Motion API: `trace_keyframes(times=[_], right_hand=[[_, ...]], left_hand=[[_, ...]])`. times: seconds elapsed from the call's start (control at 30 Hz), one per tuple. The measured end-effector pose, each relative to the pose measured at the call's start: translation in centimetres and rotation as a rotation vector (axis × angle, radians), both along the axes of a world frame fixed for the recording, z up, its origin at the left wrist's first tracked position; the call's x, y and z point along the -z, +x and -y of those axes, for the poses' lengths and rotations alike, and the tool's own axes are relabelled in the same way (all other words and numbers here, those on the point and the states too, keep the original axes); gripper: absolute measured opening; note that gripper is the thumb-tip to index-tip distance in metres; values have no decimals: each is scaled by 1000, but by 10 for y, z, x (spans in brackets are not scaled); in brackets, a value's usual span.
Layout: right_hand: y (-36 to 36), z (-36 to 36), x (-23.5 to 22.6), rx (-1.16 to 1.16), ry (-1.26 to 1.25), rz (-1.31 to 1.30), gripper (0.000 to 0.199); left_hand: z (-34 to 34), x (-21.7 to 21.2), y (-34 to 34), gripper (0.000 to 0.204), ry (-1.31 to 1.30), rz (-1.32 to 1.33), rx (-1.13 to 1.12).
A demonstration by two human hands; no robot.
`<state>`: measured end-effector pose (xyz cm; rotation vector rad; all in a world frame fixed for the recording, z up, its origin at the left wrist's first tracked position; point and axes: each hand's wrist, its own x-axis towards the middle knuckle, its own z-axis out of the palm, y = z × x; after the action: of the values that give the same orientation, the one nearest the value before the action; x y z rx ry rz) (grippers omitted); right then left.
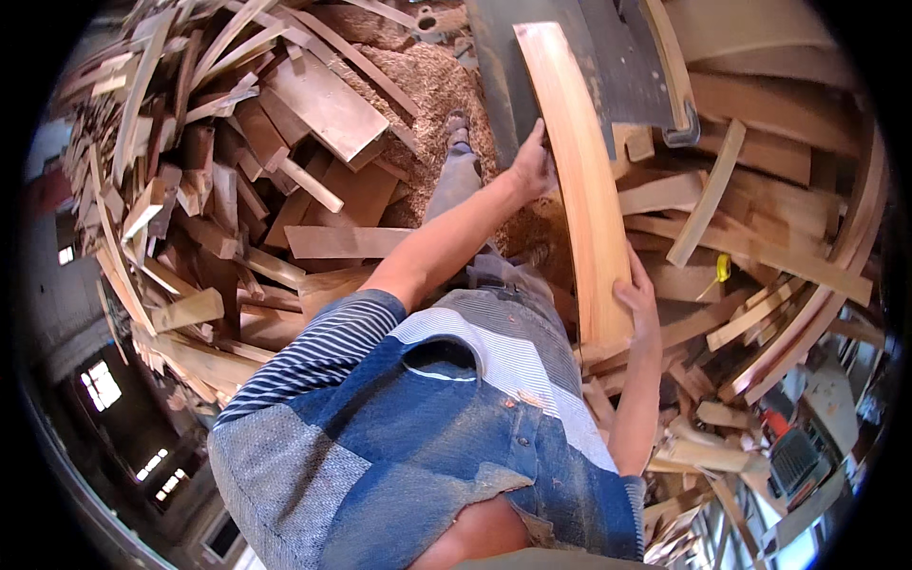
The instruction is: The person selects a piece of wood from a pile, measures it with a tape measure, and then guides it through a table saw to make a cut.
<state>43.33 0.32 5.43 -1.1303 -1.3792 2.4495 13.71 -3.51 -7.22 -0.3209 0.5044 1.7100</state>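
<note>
A long, pale, slightly curved wooden board (pixel 581 190) stretches away from my body, its far end over a grey metal machine table (pixel 503 66). My left hand (pixel 534 163) grips the board's left edge around its middle, with part of the fingers hidden at the wood. Close to the near end, my right hand (pixel 638 293) holds the right edge, its thumb on the upper face and the other fingers along the side. I cannot tell whether the board's far end rests on the table or is just above it.
Offcuts and planks (pixel 332 104) are heaped on the left, beside wood shavings (pixel 432 90). Stacked boards (pixel 760 104) and loose strips fill the right, with a yellow tape measure (pixel 723 268) among them. A curved strip (pixel 673 66) lies along the machine's right side.
</note>
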Motion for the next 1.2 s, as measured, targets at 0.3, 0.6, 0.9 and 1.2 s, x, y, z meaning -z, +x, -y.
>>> trace_keyframes(times=[0.3,0.6,0.9,1.2], right_hand=[[-10,14,15,85,-63,-3,87],[-65,37,14,-231,899,211,80],[-126,63,73,-421,1433,469,90],[-202,26,97,-370,1498,465,82]], left_hand=[[36,-25,30,66,-17,-80,64],[38,23,-11,53,-880,-1083,-105],[-33,-33,-77,59,-1016,-2064,18],[-90,6,-166,54,-1021,-2119,-114]])
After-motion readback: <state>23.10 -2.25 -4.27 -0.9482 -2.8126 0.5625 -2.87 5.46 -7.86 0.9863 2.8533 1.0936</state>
